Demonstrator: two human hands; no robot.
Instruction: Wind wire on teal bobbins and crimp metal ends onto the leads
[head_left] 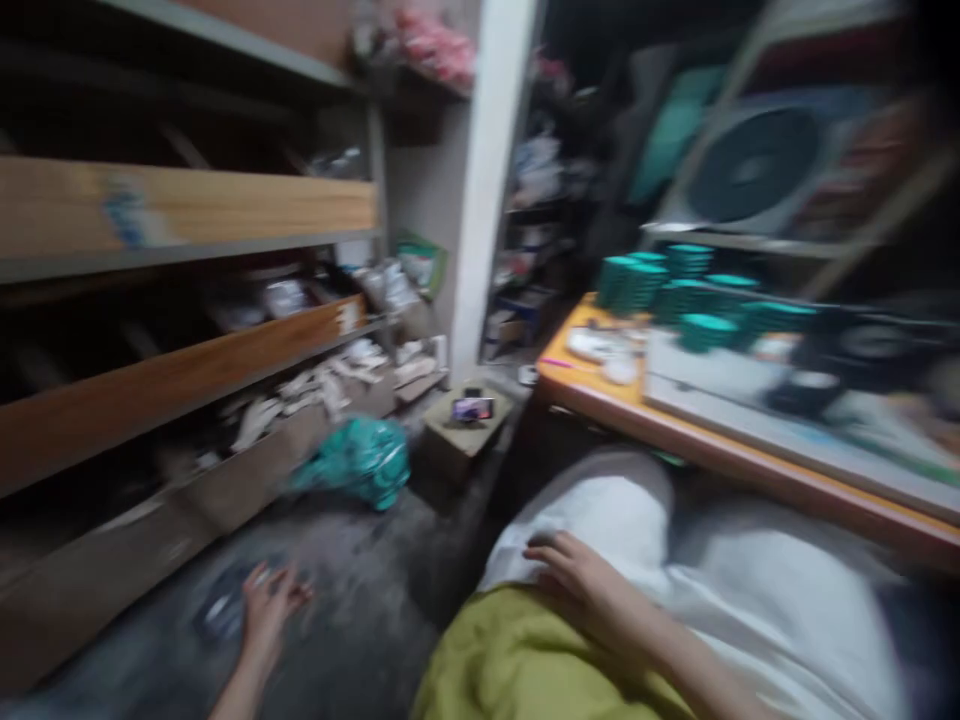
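My left hand [268, 603] reaches down over the grey floor at the lower left, its fingers bent but apart. Beside it is a blurred, shiny clear thing [223, 603], perhaps plastic; I cannot tell whether they touch. My right hand [574, 572] is over my lap, near the white trousers [600, 500] and the yellow-green top [510, 650]. Its fingers are curled together, with a small dark grey patch at the fingertips that is too blurred to name.
Shelves with wooden fronts [187, 215] line the left. A teal plastic bag [367, 460] lies on the floor beside a low box [442, 430] bearing a phone [472, 409]. At right, an orange-edged table [600, 395] holds stacked green round pieces [705, 330].
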